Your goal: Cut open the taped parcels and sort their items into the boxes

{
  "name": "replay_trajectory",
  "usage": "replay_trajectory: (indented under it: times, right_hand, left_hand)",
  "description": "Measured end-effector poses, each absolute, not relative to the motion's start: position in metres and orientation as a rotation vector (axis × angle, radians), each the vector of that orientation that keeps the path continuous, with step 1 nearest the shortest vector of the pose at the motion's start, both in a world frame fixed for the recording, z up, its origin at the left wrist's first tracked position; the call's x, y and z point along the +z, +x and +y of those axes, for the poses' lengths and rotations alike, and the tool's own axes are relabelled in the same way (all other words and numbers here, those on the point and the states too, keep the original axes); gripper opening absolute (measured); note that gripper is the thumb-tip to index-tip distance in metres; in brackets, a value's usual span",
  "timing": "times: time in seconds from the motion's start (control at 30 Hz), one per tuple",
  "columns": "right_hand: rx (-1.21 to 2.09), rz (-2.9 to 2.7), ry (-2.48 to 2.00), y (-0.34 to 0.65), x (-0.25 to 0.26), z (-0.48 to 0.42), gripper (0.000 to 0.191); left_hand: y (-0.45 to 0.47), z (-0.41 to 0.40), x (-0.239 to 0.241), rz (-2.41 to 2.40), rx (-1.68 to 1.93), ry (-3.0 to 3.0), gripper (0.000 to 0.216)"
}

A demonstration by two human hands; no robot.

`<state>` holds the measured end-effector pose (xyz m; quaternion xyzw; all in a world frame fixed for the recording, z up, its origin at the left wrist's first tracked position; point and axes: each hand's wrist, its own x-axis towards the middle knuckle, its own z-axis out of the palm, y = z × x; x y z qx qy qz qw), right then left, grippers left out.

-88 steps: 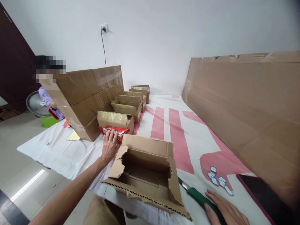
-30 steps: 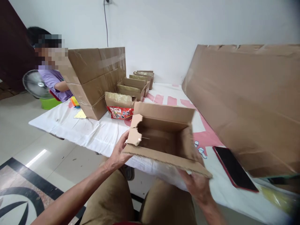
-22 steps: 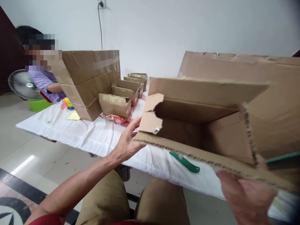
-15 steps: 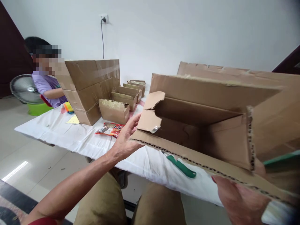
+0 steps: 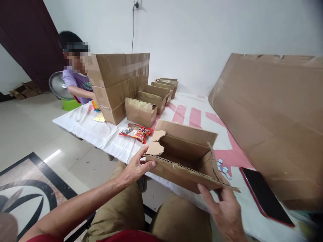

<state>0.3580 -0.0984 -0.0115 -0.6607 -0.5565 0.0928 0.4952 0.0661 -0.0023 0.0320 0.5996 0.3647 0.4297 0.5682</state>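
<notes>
I hold a torn, open cardboard box (image 5: 186, 158) over the near edge of the table, above my lap. My left hand (image 5: 136, 167) grips its left end, thumb on the front wall and fingers behind. My right hand (image 5: 225, 209) supports the right front corner from below, fingers curled up against the flap. The box looks empty inside. A red snack packet (image 5: 136, 132) lies on the white cloth just beyond the box's left end.
A row of small open cartons (image 5: 151, 101) runs back beside a large taped box (image 5: 118, 84). A big cardboard sheet (image 5: 275, 111) leans at right. A dark phone (image 5: 264, 195) lies near it. A person in purple (image 5: 75, 82) sits at the far left by a fan (image 5: 57, 86).
My left hand left the snack packet and took the box's left end; my right hand left the green knife. I lifted the box close to my face, then lowered it again.
</notes>
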Motion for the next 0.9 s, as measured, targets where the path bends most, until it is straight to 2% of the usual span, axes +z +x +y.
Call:
replay_trajectory:
  times: [0.2,0.33,0.47,0.63,0.9]
  right_hand:
    - [0.249,-1.380,-1.618,0.346,-0.038,-0.075,0.054]
    - [0.240,-1.370,-1.668,0.358,-0.057,-0.076,0.061]
    - [0.224,-1.402,-1.729,0.367,-0.076,-0.081,0.061]
    - [0.183,-1.465,-1.788,0.367,-0.085,-0.082,0.055]
    - [0.164,-1.529,-1.878,0.377,-0.097,-0.087,0.057]
  left_hand:
    - [0.041,0.017,-0.014,0.945,0.903,1.509,0.081]
    - [0.008,0.046,-0.032,1.151,0.862,1.956,0.087]
    - [-0.019,0.104,-0.030,1.553,0.656,2.516,0.070]
    - [-0.021,0.169,-0.026,1.575,0.542,2.647,0.057]
    - [-0.021,0.201,0.007,1.632,0.359,2.720,0.038]
